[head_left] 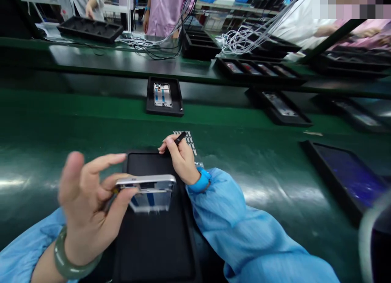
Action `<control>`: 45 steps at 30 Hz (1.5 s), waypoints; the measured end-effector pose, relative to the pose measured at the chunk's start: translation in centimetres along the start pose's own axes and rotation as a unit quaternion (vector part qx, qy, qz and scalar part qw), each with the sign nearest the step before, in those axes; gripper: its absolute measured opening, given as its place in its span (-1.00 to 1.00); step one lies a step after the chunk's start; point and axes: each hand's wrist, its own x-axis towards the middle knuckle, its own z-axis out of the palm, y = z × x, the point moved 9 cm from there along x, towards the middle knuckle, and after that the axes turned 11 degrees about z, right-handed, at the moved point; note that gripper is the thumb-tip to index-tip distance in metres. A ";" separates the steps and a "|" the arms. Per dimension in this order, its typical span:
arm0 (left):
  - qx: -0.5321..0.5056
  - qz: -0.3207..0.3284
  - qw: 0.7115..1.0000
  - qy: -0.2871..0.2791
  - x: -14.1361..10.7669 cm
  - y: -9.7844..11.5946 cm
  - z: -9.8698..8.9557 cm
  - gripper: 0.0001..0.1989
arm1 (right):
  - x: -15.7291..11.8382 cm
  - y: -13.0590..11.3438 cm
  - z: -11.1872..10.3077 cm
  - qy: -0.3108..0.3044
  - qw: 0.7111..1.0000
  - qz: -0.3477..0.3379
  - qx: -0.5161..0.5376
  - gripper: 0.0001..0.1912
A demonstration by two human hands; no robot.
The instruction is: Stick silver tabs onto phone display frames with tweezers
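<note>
"Head view, from the left: what did the left hand (91,201) have?"

"A silver phone frame (152,184), pinched at its left end between thumb and fingers, the other fingers spread. It was tilted above a black tray (155,250) on the green desk (91,128)."

"Its long axis?"

"Foreshortened. Going by its blue strips (150,199), I judged it sloped down from the silver edge, which ran left to right."

"Beyond it?"

"A far tray (163,111) held a second frame (165,96)."

"And the right hand (185,163)?"

"Curled around a slim black tool (181,138), beside a sheet of small pale pieces (193,146). The pinched frame was to its left and nearer the camera; only the left hand gripped it."

"Farther right?"

"One tray (293,122) with a blurred frame (279,104), then another (332,189) with something purple-blue (360,177); I couldn't tell what."
</note>
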 end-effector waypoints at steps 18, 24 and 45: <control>0.074 0.033 0.994 0.071 0.6 0.1 -1.3 -0.37 | 0.5 0.6 0.0 -0.004 1.000 0.018 -0.023 -0.75; 0.045 -0.012 0.997 0.063 0.1 -1.2 -0.9 -0.49 | 0.6 0.7 0.0 -0.004 0.999 0.018 -0.029 -0.75; 0.085 -0.089 0.990 0.075 -0.5 -2.9 -1.7 -0.72 | 0.7 1.1 0.6 -0.036 0.999 0.029 -0.025 -0.74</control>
